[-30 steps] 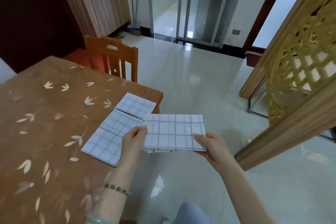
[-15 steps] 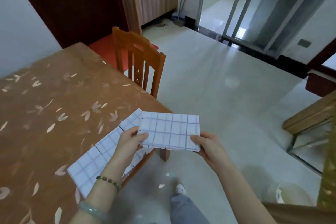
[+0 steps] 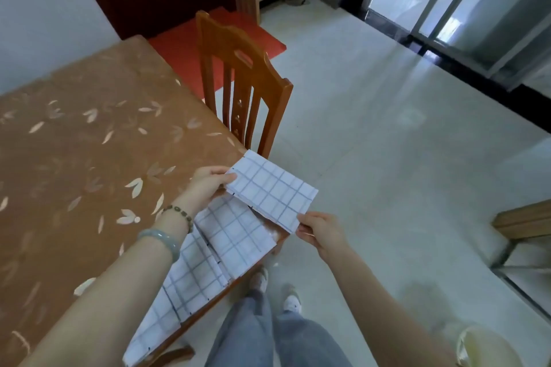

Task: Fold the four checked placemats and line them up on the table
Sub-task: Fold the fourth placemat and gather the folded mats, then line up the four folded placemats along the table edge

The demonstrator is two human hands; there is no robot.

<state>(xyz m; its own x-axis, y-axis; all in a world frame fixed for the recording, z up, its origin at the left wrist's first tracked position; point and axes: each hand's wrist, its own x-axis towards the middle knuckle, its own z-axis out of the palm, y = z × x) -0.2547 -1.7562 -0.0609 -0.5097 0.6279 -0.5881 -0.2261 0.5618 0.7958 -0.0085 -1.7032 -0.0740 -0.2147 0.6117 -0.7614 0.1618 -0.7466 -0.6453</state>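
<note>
I hold a folded white placemat with a blue check [image 3: 272, 190] in the air just above the table's right corner. My left hand [image 3: 208, 182] pinches its left end and my right hand [image 3: 320, 231] pinches its near right corner. Three folded checked placemats lie in a row along the table's near right edge: one [image 3: 235, 235] just under the held mat, the middle one [image 3: 195, 274], and the nearest one [image 3: 152, 328], partly hidden by my left forearm. The brown table [image 3: 89, 158] has a leaf-pattern cover.
A wooden chair [image 3: 244, 83] stands pushed against the table's right side, just beyond the held mat. My legs and shoes [image 3: 268, 322] are on the pale tiled floor. A red mat [image 3: 214, 39] lies by the dark door. Sliding glass doors are at the far right.
My view has swung left and down. Both hands have carried the folded mat over the table's corner, past the far end of the row, and it now lies turned at an angle.
</note>
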